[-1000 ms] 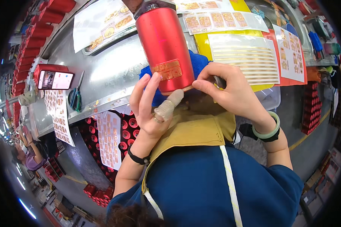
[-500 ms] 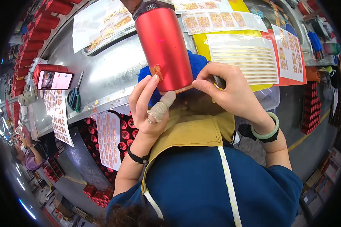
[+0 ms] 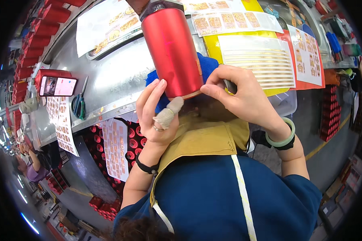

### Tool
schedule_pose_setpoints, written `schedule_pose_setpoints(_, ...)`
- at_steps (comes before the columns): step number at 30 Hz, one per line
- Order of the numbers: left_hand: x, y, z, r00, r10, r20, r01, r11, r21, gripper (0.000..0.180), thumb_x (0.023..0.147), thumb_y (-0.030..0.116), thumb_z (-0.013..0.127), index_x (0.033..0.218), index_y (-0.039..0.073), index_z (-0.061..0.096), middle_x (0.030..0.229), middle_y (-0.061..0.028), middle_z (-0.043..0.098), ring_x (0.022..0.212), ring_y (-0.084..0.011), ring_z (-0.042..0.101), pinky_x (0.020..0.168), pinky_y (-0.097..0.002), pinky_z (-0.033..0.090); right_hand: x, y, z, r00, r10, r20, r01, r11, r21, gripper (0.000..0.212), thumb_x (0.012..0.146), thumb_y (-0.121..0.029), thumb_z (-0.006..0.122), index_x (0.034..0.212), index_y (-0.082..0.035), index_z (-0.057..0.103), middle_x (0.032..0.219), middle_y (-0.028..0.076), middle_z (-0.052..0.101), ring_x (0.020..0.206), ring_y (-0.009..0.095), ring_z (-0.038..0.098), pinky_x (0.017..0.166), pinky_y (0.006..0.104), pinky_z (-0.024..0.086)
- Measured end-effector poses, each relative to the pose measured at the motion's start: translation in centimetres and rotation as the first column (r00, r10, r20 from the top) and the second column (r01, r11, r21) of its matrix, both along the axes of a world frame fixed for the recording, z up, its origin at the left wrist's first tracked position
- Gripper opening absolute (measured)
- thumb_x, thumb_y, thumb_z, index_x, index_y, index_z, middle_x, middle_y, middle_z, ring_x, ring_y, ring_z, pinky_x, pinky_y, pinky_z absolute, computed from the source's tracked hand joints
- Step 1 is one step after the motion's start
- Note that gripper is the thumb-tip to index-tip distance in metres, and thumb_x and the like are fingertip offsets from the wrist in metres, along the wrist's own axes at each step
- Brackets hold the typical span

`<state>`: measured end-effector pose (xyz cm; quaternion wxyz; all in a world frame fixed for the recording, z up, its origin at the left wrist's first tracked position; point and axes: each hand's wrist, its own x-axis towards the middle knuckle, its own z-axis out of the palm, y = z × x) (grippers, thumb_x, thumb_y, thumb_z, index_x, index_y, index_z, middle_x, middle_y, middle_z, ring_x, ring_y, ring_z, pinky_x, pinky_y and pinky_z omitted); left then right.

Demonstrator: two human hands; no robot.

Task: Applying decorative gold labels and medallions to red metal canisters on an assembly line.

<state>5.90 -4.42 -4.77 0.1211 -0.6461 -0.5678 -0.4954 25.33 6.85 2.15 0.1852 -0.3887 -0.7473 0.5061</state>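
Note:
A red metal cylinder (image 3: 173, 54) lies tilted with its lower end toward me, its far end against a dark mount (image 3: 161, 5). Along its near rim runs a thin gold strip (image 3: 191, 95). My left hand (image 3: 159, 116) grips the lower left of the cylinder, two fingertips on its side and a finger in a beige wrap at the rim. At the rim's right end, my right hand (image 3: 241, 90) pinches the strip between thumb and forefinger. A dark object behind its curled fingers is unclear. A small gold decal (image 3: 199, 67) shows on the cylinder's right side.
Blue cloth (image 3: 209, 66) lies beneath the cylinder. Right of it is a sheet of gold strips (image 3: 257, 64) on yellow backing. Decal sheets (image 3: 237, 22) lie behind. Scissors (image 3: 79, 102) and a phone (image 3: 58, 86) rest at left. Several red cylinders (image 3: 40, 38) line the far left.
The cylinder has turned, carrying the gold decal from its left side to its right. Both hands keep nearly the same places, shifted very slightly left.

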Motion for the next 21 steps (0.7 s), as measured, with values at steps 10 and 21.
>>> schedule_pose_setpoints(10, 0.6, 0.6, 0.4, 0.996, -0.053, 0.065, 0.056, 0.998, -0.031, 0.053, 0.078, -0.006, 0.081, 0.123, 0.019, 0.066, 0.114, -0.0132, 0.074, 0.108, -0.0387, 0.070, 0.084, -0.0446, 0.060, -0.2, 0.0, -0.4, 0.999, -0.011, -0.052, 0.012, 0.999, 0.036, 0.021, 0.091, -0.018, 0.078, 0.088, 0.001, 0.071, 0.074, 0.008, 0.066, 0.064, 0.016, 0.058, 0.062, 0.0313, 0.046)
schedule_pose_setpoints(21, 0.7, 0.2, 2.0, 0.986, -0.018, -0.164, 0.006, 0.997, -0.072, 0.026, 0.077, 0.000, 0.087, 0.101, 0.004, 0.078, 0.124, -0.0167, 0.071, 0.114, -0.0372, 0.068, 0.097, -0.0440, 0.055, -0.4, -0.3, -1.4, 0.990, 0.015, -0.138, 0.011, 0.984, 0.180, 0.016, 0.090, -0.016, 0.078, 0.088, -0.002, 0.070, 0.077, 0.011, 0.068, 0.070, 0.026, 0.064, 0.066, 0.0352, 0.049)
